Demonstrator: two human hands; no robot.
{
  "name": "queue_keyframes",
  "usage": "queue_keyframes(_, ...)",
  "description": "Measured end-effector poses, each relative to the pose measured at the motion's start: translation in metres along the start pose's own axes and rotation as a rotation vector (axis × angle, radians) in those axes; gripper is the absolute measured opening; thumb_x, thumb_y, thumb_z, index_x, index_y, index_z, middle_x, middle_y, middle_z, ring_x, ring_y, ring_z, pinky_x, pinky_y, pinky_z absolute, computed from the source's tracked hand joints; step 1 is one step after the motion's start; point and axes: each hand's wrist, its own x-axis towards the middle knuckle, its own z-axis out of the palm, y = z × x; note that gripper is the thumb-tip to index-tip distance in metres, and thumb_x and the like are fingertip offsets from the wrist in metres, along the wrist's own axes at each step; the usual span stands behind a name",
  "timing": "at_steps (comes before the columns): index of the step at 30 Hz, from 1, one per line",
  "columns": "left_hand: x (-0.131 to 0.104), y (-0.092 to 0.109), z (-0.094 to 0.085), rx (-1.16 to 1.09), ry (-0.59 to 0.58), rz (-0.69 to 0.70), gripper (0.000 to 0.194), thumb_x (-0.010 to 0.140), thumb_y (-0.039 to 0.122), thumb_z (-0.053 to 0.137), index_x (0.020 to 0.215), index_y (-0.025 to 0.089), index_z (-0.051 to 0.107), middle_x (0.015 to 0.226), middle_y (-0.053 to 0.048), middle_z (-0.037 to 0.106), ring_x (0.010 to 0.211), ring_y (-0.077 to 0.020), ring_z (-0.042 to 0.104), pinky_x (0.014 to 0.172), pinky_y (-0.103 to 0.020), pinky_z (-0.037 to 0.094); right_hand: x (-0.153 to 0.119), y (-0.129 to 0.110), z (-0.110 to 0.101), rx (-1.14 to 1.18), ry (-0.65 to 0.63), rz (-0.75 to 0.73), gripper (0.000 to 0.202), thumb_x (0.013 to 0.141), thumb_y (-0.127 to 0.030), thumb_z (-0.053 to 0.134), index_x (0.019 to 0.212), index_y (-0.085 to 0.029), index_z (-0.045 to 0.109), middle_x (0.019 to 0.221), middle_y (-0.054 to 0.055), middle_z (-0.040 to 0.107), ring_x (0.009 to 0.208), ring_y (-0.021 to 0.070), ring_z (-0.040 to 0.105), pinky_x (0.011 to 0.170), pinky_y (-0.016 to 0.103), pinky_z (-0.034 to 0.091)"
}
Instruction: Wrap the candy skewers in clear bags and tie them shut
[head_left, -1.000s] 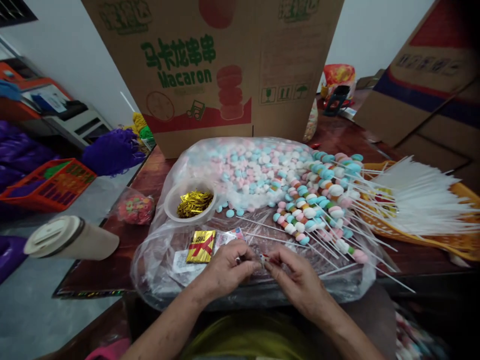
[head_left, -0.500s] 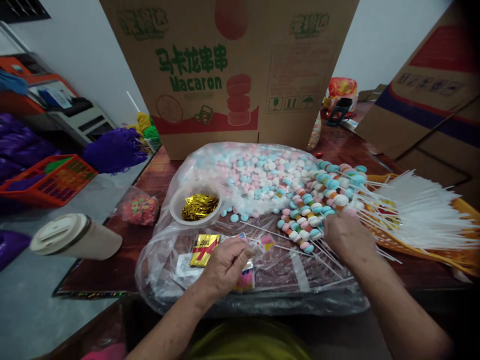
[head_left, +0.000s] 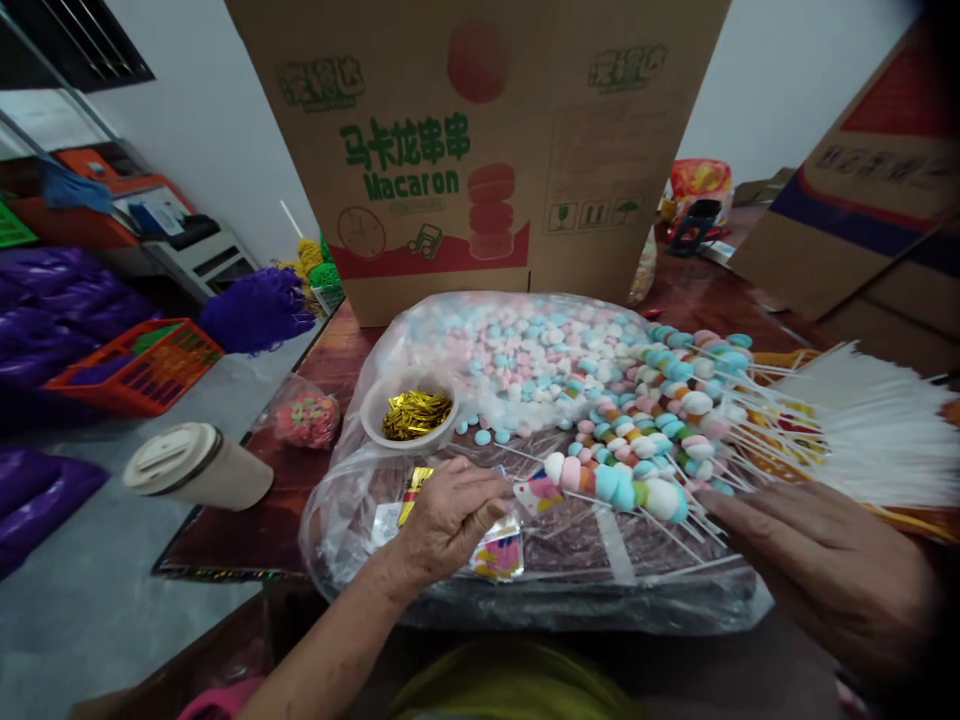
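Observation:
My left hand (head_left: pixel 454 515) is closed, with thumb and fingers pinching a small clear plastic bag (head_left: pixel 538 492) with a pink and yellow print. Under that hand lie more printed bags (head_left: pixel 501 556) and a gold packet (head_left: pixel 414 492), partly covered. A skewer of candies (head_left: pixel 619 486) in white, pink, blue and green lies across in front of a heap of similar skewers (head_left: pixel 637 430). At its right end are the fingers of my right hand (head_left: pixel 817 560), held together on its stick, though the grip itself is mostly hidden. The skewer's left tip is close to the bag.
Behind lies a large clear bag of loose candies (head_left: pixel 525 350), with a bowl of gold twist ties (head_left: pixel 409 408) at its left. A tall carton (head_left: pixel 487 120) stands at the back. White sticks (head_left: pixel 870 420) fill an orange basket at right. A lidded cup (head_left: pixel 199 465) stands left.
My right hand has moved right and nearer from the heap, drawing a candy skewer out in front of it. My left hand stays at the printed bag. The whole view has shifted slightly.

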Motion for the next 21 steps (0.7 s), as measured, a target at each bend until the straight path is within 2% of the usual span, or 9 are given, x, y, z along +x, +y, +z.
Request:
queue_keyframes(6,-0.001,0.004,-0.001,0.005,-0.034,-0.068,0.032,0.091,0.027,0.036,0.096,0.015,0.065,0.092,-0.010,0.070,0.076,-0.0167,0.061,0.073,-0.032,0.042,-0.010,0.007,-0.004,0.014,-0.051,-0.129,0.046,0.081,-0.013,0.046,0.121,-0.035,0.051,0.076,0.006,0.067,0.070,0.0182,0.059,0.067,0.035,0.043)
queue_keyframes(10,-0.002,0.009,0.000,-0.008,-0.075,-0.047,0.027,0.090,0.024,0.039,0.091,0.014,0.064,0.084,-0.007,0.070,0.070,-0.0151,0.059,0.068,-0.029,0.040,-0.022,0.013,-0.005,0.026,-0.093,-0.020,0.039,0.083,-0.018,0.047,0.114,-0.037,0.057,0.080,0.008,0.067,0.074,0.0189,0.060,0.071,0.037,0.042)
queue_keyframes(14,-0.003,0.012,0.003,-0.050,-0.090,-0.108,0.033,0.091,0.030,0.035,0.080,0.016,0.063,0.073,-0.004,0.067,0.064,-0.0135,0.054,0.070,-0.029,0.039,-0.029,0.013,-0.008,0.019,0.007,0.079,0.041,0.084,-0.024,0.050,0.123,-0.035,0.050,0.078,0.009,0.065,0.072,0.0206,0.058,0.069,0.038,0.041)
queue_keyframes(17,-0.003,0.014,0.004,-0.097,-0.102,-0.171,0.042,0.092,0.036,0.030,0.072,0.016,0.060,0.063,-0.002,0.060,0.060,-0.0127,0.049,0.068,-0.028,0.039,-0.028,0.006,-0.010,0.026,0.065,0.040,0.049,0.082,-0.020,0.052,0.128,-0.034,0.044,0.077,0.008,0.063,0.070,0.0198,0.057,0.070,0.038,0.041)
queue_keyframes(21,-0.004,0.015,0.005,-0.187,-0.132,-0.209,0.047,0.092,0.042,0.029,0.068,0.015,0.059,0.059,-0.001,0.053,0.059,-0.0118,0.045,0.061,-0.025,0.037,-0.022,-0.005,-0.008,-0.007,0.042,-0.041,0.053,0.081,-0.010,0.050,0.130,-0.029,0.042,0.078,0.006,0.064,0.070,0.0190,0.057,0.067,0.036,0.041)
